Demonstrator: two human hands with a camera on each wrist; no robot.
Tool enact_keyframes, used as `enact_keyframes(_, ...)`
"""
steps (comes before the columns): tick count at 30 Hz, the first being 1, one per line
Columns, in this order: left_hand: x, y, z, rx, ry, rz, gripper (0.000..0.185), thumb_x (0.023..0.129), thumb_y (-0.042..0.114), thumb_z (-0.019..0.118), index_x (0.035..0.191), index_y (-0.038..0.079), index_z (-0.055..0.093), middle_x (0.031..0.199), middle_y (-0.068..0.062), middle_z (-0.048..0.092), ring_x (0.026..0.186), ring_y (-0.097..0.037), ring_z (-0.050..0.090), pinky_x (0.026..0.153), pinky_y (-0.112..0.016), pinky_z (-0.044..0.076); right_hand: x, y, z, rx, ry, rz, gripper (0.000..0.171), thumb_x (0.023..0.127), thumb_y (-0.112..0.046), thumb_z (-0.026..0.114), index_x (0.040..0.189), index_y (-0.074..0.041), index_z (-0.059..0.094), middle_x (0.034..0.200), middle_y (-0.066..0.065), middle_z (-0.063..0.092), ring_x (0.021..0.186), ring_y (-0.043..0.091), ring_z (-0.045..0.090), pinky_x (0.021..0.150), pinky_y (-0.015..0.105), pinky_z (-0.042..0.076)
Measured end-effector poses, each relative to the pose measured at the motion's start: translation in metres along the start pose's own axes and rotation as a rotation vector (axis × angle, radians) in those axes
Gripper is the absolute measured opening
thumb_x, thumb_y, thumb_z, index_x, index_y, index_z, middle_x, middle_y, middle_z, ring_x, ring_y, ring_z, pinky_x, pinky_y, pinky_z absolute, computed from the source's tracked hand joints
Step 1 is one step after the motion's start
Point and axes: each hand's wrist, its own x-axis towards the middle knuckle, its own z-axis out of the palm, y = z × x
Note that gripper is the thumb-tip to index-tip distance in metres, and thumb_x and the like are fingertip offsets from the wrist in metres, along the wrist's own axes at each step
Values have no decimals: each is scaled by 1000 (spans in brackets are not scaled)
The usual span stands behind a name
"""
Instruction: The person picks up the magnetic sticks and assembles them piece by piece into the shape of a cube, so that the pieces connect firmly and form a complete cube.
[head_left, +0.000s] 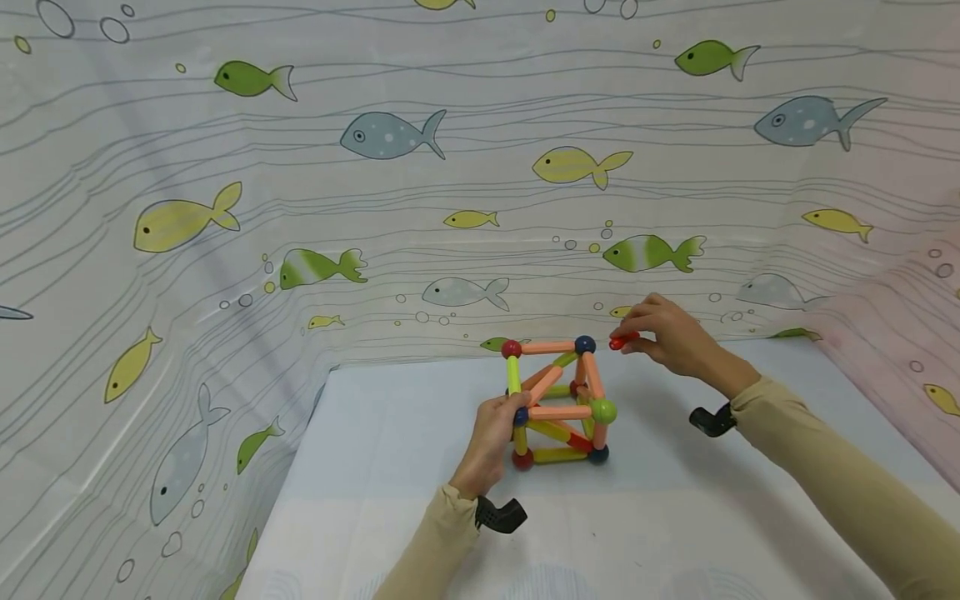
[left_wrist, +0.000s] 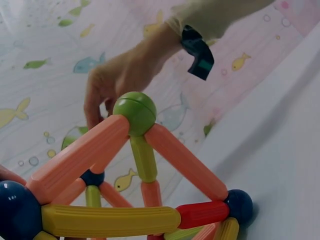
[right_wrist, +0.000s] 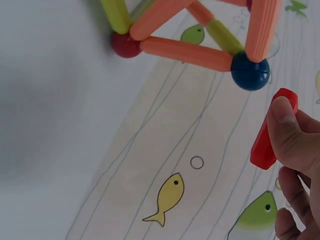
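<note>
A box-like frame of magnetic rods and balls stands on the table, its rods orange, yellow and red. My left hand grips its near left corner by a dark blue ball. In the right wrist view my right hand pinches a short red rod between thumb and fingers. That rod is apart from the frame, close to a dark blue corner ball. A green ball tops the near right corner. Part of the left hand's grip is hidden behind the frame.
The white tabletop ends against a fish-patterned cloth at the back and sides. Each wrist wears a black camera mount, the left one and the right one.
</note>
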Motion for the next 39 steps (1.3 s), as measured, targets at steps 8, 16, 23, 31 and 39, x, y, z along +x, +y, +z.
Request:
enact_keyframes(8, 0, 3, 3, 14, 3, -21, 45, 105, 42, 61, 106, 0, 77, 113, -8, 67, 114, -26, 50, 98, -45, 38, 29, -17, 15, 40, -9, -82, 23, 77, -4, 91, 98, -11, 85, 96, 4, 76, 94, 22, 56, 79, 41, 51)
enact_keyframes(16, -2, 1, 3, -2, 3, -19, 40, 106, 40, 59, 98, 3, 73, 101, -4, 65, 105, -24, 50, 92, -41, 36, 45, -32, 23, 23, -45, -123, 25, 79, 1, 90, 99, -13, 86, 95, 4, 77, 92, 21, 58, 76, 39, 55)
enact_keyframes(23, -3, 0, 2, -9, -6, -11, 37, 107, 40, 57, 88, 9, 63, 92, -2, 54, 99, -23, 49, 88, -40, 33, 55, -43, 25, 25, -167, -112, 25, 83, 1, 88, 100, -17, 86, 99, 3, 76, 91, 19, 54, 76, 36, 53)
enact_keyframes(31, -3, 0, 3, -16, 3, -12, 37, 107, 41, 58, 88, 9, 63, 90, -2, 55, 98, -23, 50, 88, -39, 34, 57, -48, 30, 59, -228, -95, 22, 82, -1, 89, 100, -15, 86, 97, 1, 76, 89, 17, 55, 75, 33, 50)
enact_keyframes(39, -2, -1, 3, -13, 4, -12, 37, 107, 41, 57, 89, 9, 62, 94, -3, 54, 100, -23, 49, 89, -40, 34, 56, -49, 32, 41, -224, -92, 22, 82, -3, 90, 101, -15, 85, 97, 1, 76, 89, 16, 56, 76, 34, 53)
